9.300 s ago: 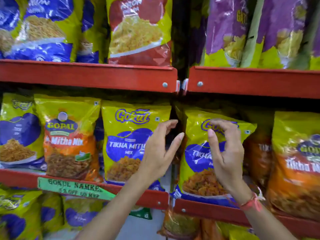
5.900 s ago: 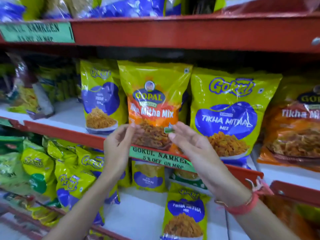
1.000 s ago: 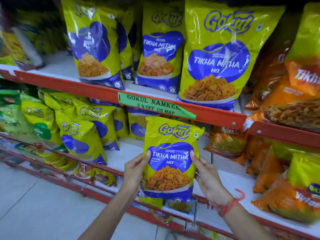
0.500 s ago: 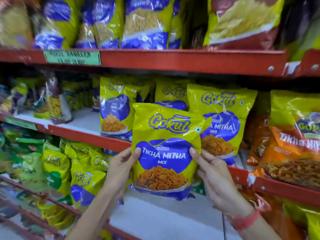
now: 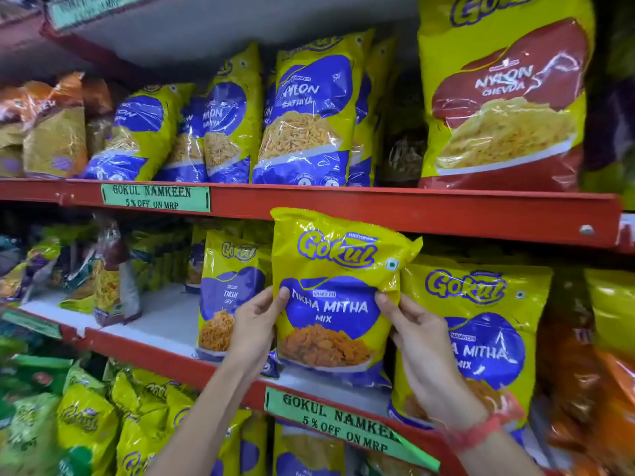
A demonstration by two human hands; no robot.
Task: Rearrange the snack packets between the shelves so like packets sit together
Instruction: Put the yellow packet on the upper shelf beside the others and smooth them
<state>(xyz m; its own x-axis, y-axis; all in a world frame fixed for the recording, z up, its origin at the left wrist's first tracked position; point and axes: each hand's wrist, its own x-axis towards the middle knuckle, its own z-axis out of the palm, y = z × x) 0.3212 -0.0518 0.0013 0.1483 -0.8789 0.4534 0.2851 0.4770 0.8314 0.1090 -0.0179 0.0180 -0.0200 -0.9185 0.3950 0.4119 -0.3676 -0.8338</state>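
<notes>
Both hands hold 1 yellow and blue Tikha Mitha Mix packet (image 5: 335,297) up in front of the middle shelf (image 5: 165,352). The left hand (image 5: 254,324) is curled around its left edge with the thumb on the front, and the right hand (image 5: 417,334) is curled around its right edge the same way. The packet's bottom looks to be just above or resting on the shelf; I cannot tell which. Right beside it on the right stands a second Tikha Mitha Mix packet (image 5: 481,324), the same kind, so this looks like the right spot for it. On its left is a Tikhi Sev packet (image 5: 228,293). The bag looks light and puffy, with a shiny, crinkly skin that could slip, and the snacks inside may crush if squeezed hard. Holding it by the 2 side edges, as now, seems best. The shelf floor is flat and white with a red front lip, and there is free room further left. The upper shelf (image 5: 378,204) holds Nylon Gathiya packets (image 5: 305,115) and a red Nylon Chevda packet (image 5: 505,101). A green price label (image 5: 154,198) sits on its red edge.
</notes>
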